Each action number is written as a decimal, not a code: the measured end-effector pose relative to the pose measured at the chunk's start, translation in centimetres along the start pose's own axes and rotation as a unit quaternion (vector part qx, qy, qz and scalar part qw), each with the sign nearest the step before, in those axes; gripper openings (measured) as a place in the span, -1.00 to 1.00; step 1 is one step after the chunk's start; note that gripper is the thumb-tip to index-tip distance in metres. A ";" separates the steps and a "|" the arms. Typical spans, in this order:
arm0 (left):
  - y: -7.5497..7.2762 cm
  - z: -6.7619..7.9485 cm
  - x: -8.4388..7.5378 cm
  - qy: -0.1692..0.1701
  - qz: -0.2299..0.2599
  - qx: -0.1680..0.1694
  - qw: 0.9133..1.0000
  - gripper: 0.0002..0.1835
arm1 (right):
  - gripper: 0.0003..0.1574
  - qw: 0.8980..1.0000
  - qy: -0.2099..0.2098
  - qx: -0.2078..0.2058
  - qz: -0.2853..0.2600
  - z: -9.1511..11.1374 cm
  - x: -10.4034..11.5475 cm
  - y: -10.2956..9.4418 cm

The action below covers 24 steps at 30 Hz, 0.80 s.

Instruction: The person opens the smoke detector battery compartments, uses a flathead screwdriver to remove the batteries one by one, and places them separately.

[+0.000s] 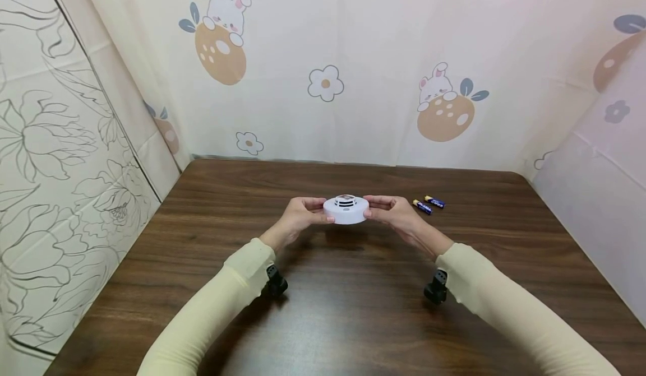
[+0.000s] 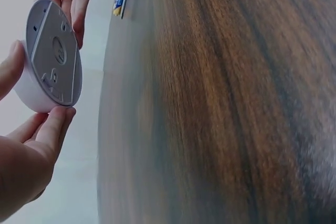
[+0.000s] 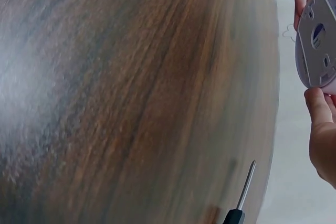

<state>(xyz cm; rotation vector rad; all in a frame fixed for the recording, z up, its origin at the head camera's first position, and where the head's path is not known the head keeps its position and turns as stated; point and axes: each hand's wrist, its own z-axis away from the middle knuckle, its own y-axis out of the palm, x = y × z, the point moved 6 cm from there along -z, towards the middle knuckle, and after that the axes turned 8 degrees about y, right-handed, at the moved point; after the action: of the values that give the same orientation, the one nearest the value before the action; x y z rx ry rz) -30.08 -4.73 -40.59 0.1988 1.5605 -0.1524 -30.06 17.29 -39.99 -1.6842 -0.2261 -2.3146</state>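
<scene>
A round white smoke detector (image 1: 345, 217) with dark vent slots is held above the table between both hands. My left hand (image 1: 299, 214) grips its left rim, thumb on the near side and fingers behind. On the opposite rim, my right hand (image 1: 395, 213) pinches it the same way. Its flat underside, with a central hole and small slots, shows on the detector (image 2: 64, 72) in the left wrist view. The right wrist view also shows that face of the detector (image 3: 318, 59), cut by the frame edge.
Two blue-and-yellow batteries, a nearer one (image 1: 422, 207) and a farther one (image 1: 434, 202), lie right of my right hand on the brown wooden table (image 1: 348, 309). A screwdriver (image 3: 244, 190) lies on the table too. A patterned curtain (image 1: 373, 112) hangs along the back edge.
</scene>
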 end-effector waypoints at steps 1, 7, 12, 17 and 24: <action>0.0 0.0 -0.1 0.002 0.000 0.001 1.000 -0.44 | -0.28 1.000 -0.005 0.001 0.006 0.0 0.0 0.0; 0.0 0.0 -0.3 0.018 -0.012 0.008 1.000 -0.38 | -0.25 1.000 -0.021 0.007 0.020 -0.1 0.2 0.0; 0.1 0.0 -0.2 0.041 -0.039 0.021 0.998 -0.32 | -0.24 0.999 -0.035 0.014 0.033 -0.1 0.3 0.0; 0.3 0.1 -0.4 0.059 -0.067 0.030 0.996 -0.29 | -0.24 0.997 -0.056 0.023 0.052 -0.1 0.5 -0.1; 0.3 0.0 -0.5 0.062 -0.100 0.034 0.992 -0.30 | -0.21 0.996 -0.062 0.027 0.065 -0.1 0.5 0.0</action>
<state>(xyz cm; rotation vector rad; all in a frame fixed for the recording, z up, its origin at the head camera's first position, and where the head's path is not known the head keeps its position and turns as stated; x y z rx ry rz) -29.98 -4.43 -40.06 0.1075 1.7002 -0.3568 -30.31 17.16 -39.55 -1.7634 -0.1948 -2.0963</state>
